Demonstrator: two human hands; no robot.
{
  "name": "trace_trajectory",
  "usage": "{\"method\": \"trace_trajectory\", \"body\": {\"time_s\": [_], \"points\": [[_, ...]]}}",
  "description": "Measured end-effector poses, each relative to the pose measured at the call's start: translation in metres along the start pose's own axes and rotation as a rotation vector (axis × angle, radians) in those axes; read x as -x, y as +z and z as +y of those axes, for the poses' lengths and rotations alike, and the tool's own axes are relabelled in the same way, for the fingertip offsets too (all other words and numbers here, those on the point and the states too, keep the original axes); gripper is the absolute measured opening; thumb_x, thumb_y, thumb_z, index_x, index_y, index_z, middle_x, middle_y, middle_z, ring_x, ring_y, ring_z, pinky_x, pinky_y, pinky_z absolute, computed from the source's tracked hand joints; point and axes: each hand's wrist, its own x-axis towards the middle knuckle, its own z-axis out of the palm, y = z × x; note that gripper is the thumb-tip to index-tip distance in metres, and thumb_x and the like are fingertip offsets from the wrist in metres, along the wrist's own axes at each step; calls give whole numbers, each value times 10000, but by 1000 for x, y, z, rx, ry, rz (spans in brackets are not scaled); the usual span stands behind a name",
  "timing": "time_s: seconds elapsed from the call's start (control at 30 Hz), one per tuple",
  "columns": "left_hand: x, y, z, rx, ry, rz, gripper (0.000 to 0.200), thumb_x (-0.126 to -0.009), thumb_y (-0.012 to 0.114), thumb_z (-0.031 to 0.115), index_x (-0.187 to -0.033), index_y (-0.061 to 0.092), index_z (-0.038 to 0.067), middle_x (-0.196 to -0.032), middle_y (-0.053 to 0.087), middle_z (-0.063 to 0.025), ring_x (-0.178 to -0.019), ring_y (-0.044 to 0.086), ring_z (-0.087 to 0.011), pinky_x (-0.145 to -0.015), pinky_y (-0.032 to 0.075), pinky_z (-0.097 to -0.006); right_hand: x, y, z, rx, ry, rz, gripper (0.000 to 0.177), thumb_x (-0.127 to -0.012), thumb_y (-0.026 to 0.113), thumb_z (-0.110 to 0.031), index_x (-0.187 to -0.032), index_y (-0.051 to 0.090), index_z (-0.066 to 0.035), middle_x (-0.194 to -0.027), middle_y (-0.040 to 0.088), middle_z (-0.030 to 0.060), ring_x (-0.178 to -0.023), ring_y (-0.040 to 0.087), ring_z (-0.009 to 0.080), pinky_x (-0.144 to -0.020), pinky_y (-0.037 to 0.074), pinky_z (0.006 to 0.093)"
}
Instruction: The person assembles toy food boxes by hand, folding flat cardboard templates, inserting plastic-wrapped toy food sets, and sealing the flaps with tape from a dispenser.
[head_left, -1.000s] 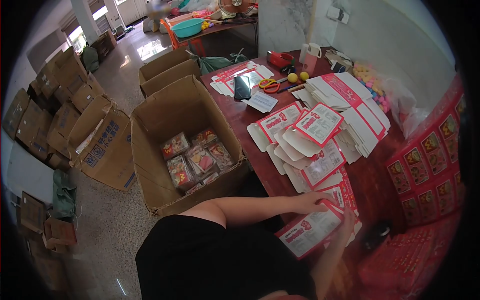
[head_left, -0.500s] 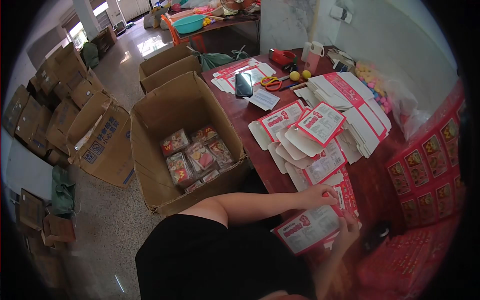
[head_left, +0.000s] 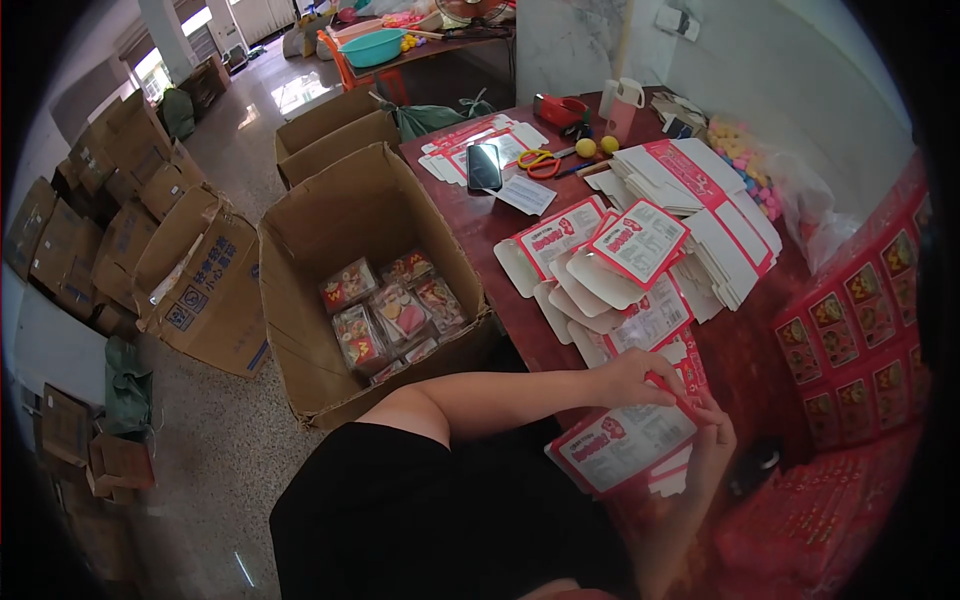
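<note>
A red-and-white printed carton [head_left: 625, 445] lies before me at the table's near side, its printed panel facing up. My left hand [head_left: 635, 380] is closed with its fingers pinching the red flap at the carton's far end. My right hand [head_left: 712, 435] is closed round the right end of the same carton, its fingers near the flap. Beyond the hands lie several flattened cartons [head_left: 640, 245], overlapping, with white flaps sticking out. Part of another printed sheet shows beneath the held carton.
Left of the table stands an open cardboard box [head_left: 330, 215] with several clear-wrapped packs [head_left: 402, 312] inside. A phone [head_left: 484, 167], scissors [head_left: 540, 164] and a pink bottle [head_left: 624, 110] sit at the far end. Stacked red printed boxes [head_left: 850, 340] stand to the right.
Both hands have come closer together at the carton's end, and the right hand has moved slightly up and right. The carton has shifted slightly up and right with them.
</note>
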Motion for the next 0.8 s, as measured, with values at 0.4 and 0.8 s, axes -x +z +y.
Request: {"method": "trace_trajectory", "body": {"time_s": [0.4,0.8], "points": [[-11,17,-9,977,-231,1023,276,-853,659,196,-1038,530,37,-914,617,-68,-825,614,-152,-718,527,-303,100,41,70,-80,416,260,634,-780,677,-278,-1280,411,6,-1275,479,134,-1117,473,234,-958,384,363],[8,17,7,38,-414,-331,557,-791,706,335,-1157,533,-47,-1158,577,-197,-1088,551,-222,-931,425,-326,48,7,-1,-530,439,350,570,-768,635,-60,-1272,385,29,-1134,568,156,-990,588,250,-835,491,348]]}}
